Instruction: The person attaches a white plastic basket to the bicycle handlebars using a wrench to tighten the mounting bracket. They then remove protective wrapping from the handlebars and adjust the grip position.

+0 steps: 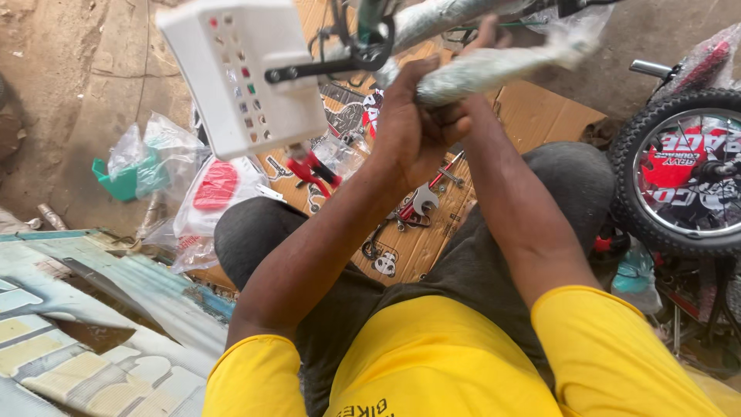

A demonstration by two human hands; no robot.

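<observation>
Head view, looking down over your yellow shirt: you sit on flattened brown cardboard sheets (540, 116) with both arms raised to a long silver tube wrapped in clear plastic film (494, 63), part of a bicycle frame held above your knees. Your left hand (413, 127) is closed around the tube's near end, knuckles toward you. Your right hand (482, 38) reaches up behind the tube and is mostly hidden, so you cannot tell whether it grips or only steadies.

By the look of it, you are stripping or working the wrapping at that end of the tube. The next move calls for a firm hold with the left hand while the right frees the film without letting the frame swing.

The tube's long axis runs from lower left to upper right across the view, rising gently, its far end pointing toward the black-tyred small bicycle wheel with a red and white disc (683, 174) at your right.

A white rectangular plastic box dotted with coloured buttons (243, 73) hangs just left of your hands. Silver open-ended spanners (423, 202) and red-handled pliers (312, 168) lie on the cardboard between your knees.
</observation>
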